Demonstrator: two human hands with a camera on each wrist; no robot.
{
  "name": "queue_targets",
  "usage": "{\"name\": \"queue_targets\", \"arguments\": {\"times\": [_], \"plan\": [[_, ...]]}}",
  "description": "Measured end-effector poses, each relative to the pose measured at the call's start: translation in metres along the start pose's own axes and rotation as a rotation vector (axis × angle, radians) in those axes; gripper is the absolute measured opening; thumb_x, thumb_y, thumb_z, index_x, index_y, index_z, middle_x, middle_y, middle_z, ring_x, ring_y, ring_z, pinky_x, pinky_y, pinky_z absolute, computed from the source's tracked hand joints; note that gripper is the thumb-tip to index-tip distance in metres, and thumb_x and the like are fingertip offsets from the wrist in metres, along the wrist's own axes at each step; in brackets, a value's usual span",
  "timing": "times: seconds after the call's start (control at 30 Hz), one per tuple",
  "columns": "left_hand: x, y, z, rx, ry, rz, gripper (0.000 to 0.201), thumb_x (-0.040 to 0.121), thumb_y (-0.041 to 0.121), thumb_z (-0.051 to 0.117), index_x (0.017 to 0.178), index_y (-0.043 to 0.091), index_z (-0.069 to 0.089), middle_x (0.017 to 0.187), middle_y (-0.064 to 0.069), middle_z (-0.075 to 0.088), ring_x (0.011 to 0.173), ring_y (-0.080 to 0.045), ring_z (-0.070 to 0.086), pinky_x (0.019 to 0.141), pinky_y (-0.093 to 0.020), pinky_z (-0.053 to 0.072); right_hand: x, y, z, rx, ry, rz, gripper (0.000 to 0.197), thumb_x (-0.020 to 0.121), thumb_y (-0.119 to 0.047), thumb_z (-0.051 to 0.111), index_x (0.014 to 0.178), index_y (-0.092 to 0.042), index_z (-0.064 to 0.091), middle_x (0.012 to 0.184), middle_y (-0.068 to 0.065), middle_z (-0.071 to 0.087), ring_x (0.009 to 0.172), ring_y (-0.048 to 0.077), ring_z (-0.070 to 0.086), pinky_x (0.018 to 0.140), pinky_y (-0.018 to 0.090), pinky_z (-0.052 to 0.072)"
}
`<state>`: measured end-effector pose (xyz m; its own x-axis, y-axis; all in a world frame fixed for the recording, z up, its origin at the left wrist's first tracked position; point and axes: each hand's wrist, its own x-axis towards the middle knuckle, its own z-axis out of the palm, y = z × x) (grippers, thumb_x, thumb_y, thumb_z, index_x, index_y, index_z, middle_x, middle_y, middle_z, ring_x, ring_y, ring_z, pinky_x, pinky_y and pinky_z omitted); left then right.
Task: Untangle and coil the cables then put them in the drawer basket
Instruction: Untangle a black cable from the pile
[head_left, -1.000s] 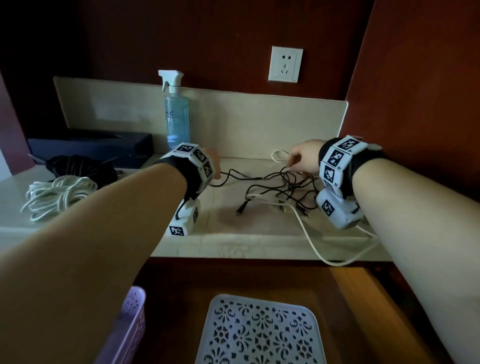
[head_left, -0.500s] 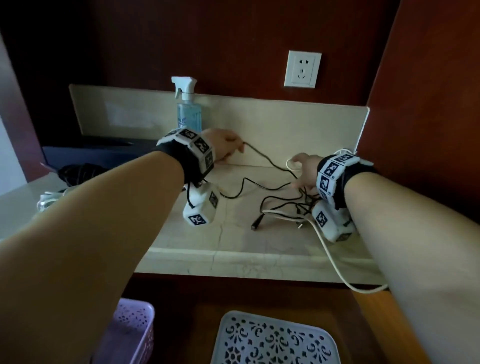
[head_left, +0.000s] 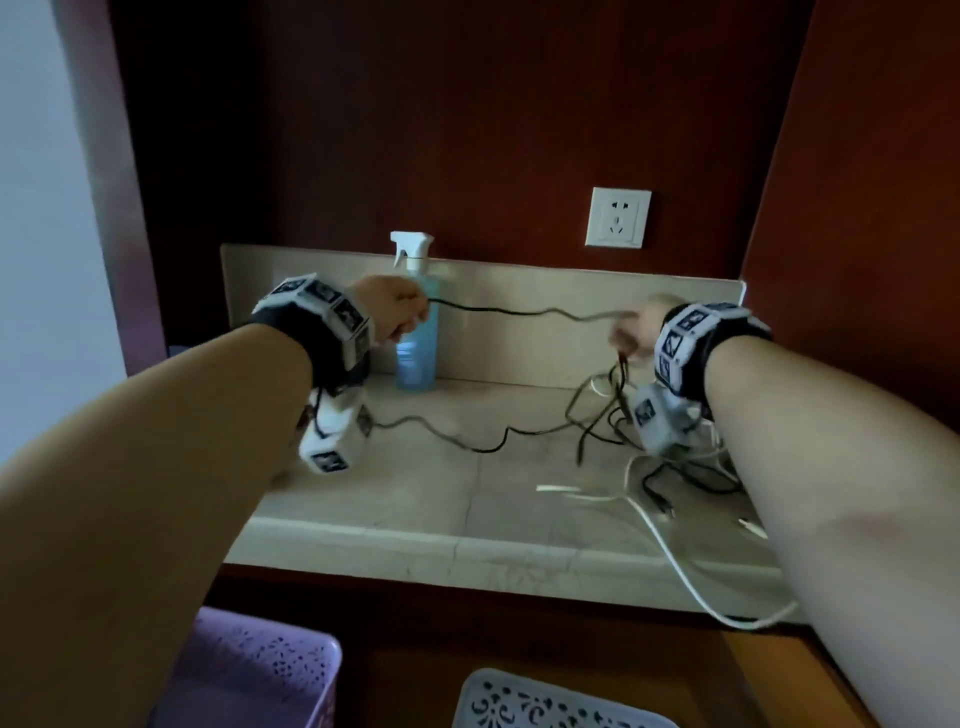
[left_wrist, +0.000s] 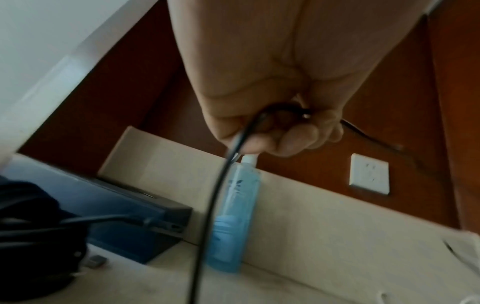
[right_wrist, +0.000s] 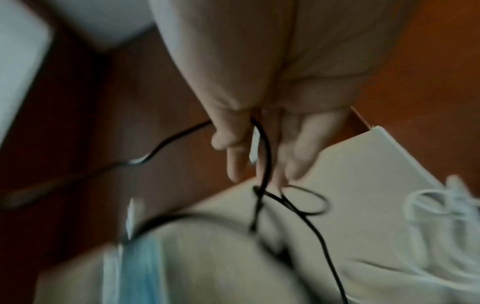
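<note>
While the left hand (head_left: 390, 315) and right hand (head_left: 638, 331) grasp a black cable (head_left: 519, 312) in curled fingers (left_wrist: 293, 142), its slack trails across the desk (head_left: 415, 499) toward the right rear corner.

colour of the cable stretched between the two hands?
Black cable; clearest in the head view.

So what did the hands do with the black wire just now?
Both hands rose off the counter. The left hand, already gripping the black cable, pulled it up and leftward; the right hand lifted its part, so a span hangs between them. The white cable and spray bottle stayed put.
</note>
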<state>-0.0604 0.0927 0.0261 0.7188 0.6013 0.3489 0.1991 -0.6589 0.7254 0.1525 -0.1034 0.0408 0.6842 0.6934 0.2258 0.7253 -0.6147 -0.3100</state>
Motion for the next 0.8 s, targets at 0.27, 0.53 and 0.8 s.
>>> {"name": "queue_targets", "arguments": {"times": [0.27, 0.53, 0.8], "plan": [[0.004, 0.000, 0.007, 0.441, 0.019, -0.059, 0.025, 0.097, 0.019, 0.047, 0.105, 0.009, 0.069, 0.119, -0.006, 0.062, 0.108, -0.024, 0.056, 0.080, -0.021, 0.035, -0.001, 0.003, -0.032, 0.151, 0.115, 0.076, 0.047, 0.098, -0.040, 0.037, 0.073, -0.007, 0.058, 0.080, 0.010, 0.063, 0.054, 0.014, 0.058, 0.052, 0.020, 0.041], [0.018, 0.002, 0.015, 0.352, -0.045, -0.129, 0.024, 0.096, 0.015, 0.050, 0.109, 0.004, 0.067, 0.108, -0.012, 0.068, 0.086, -0.014, 0.055, 0.079, -0.022, 0.041, -0.009, 0.045, -0.013, 0.038, 0.130, 0.151, 0.011, 0.094, -0.011, 0.044, 0.087, -0.005, 0.050, 0.074, 0.013, 0.062, 0.066, 0.027, 0.061, 0.055, 0.027, 0.046], [0.046, -0.018, 0.034, 0.814, -0.183, -0.218, 0.032, 0.094, 0.021, 0.050, 0.119, 0.007, 0.064, 0.106, -0.008, 0.062, 0.106, -0.026, 0.060, 0.090, -0.033, 0.051, -0.001, 0.035, -0.017, 0.093, 0.228, 0.047, 0.029, 0.098, -0.020, 0.039, 0.097, 0.000, 0.060, 0.080, 0.006, 0.064, 0.061, 0.015, 0.058, 0.051, 0.022, 0.041]]}}
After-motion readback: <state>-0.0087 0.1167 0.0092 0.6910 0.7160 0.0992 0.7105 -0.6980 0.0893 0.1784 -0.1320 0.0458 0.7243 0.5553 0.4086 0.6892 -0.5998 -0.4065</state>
